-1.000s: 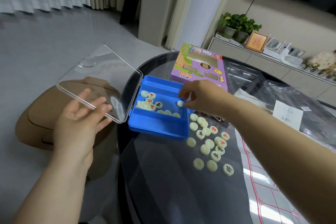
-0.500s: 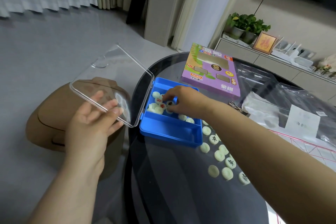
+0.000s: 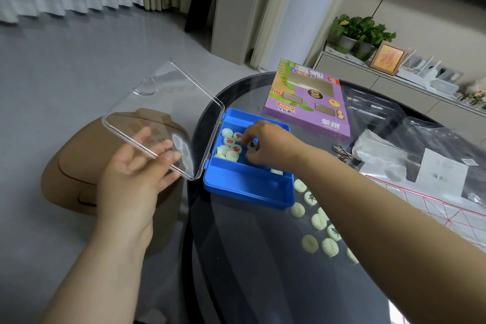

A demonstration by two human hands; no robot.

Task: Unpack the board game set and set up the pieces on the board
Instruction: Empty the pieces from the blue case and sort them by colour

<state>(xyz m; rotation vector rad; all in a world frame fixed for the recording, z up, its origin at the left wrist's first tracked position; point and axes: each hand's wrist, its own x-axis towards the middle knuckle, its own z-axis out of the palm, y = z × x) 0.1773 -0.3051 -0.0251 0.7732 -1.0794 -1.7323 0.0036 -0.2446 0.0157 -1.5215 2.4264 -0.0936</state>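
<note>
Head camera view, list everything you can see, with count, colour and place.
Case: one, blue, open, table's left edge.
Lid: one, clear, hinged left of case.
Pieces in case: several, pale, far-left compartment.
Pieces on table: about ten showing, pale, right of case.
Box: one, purple, behind case.
Board: one, white with red lines, right edge.
Bags: clear, far right.
Table: one, dark glass.
Stool: one, brown, under lid.
Left hand: under lid.
Right hand: in case, pinching a piece.
</note>
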